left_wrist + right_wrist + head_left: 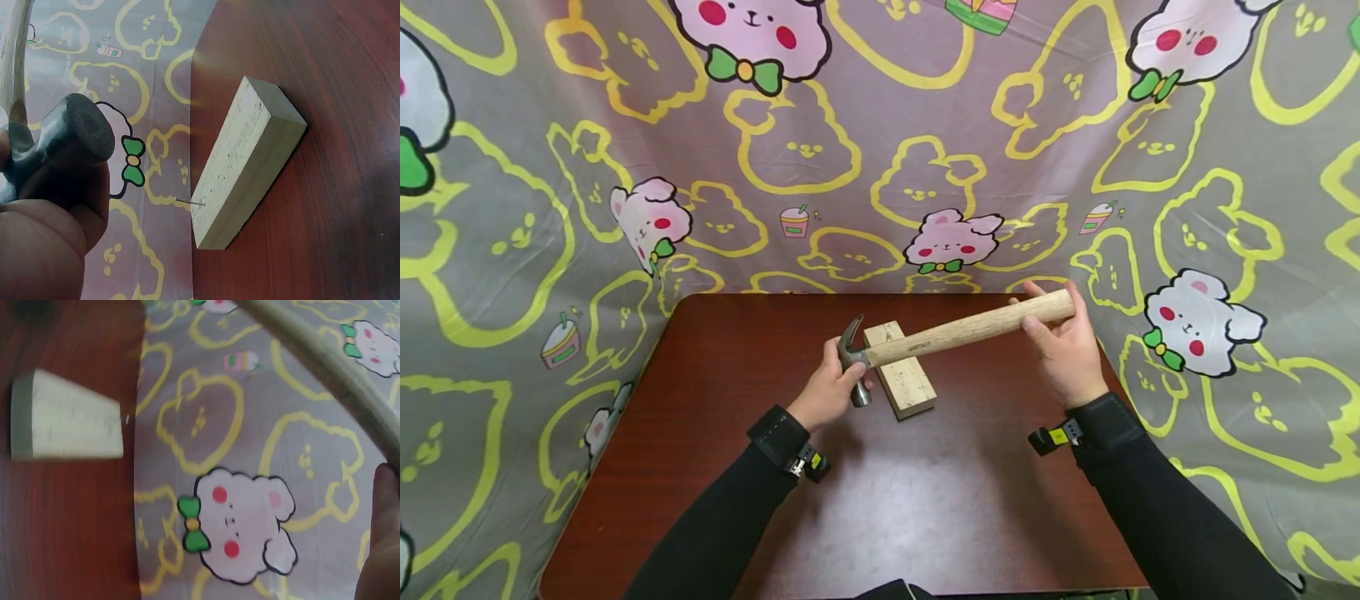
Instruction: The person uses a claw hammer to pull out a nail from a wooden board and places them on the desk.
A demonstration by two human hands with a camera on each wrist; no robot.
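I have the hammer [951,333] lifted off the tabletop [925,500], lying crosswise just above the wooden block [901,379]. My left hand [827,392] curls round the steel head [59,147], thumb and fingers wrapped at the neck, with the striking face turned down and toward me. My right hand [1063,346] holds the far end of the wooden handle [985,325], fingers cradling it from beneath, thumb on top. I judge the two-handed hold keeps the heavy head steady while the tool is carried level.

The block lies flat on the tabletop, directly under the handle, its long side running away from me. From the left wrist view a thin nail [190,202] sticks out of the block's top face near the end closest to the patterned cloth [880,167]; how deep it sits I cannot tell.

The block sits toward the tabletop's back edge, near where the cloth rises. On the near side of the block there is broad open wood; left and right of it also leave room.
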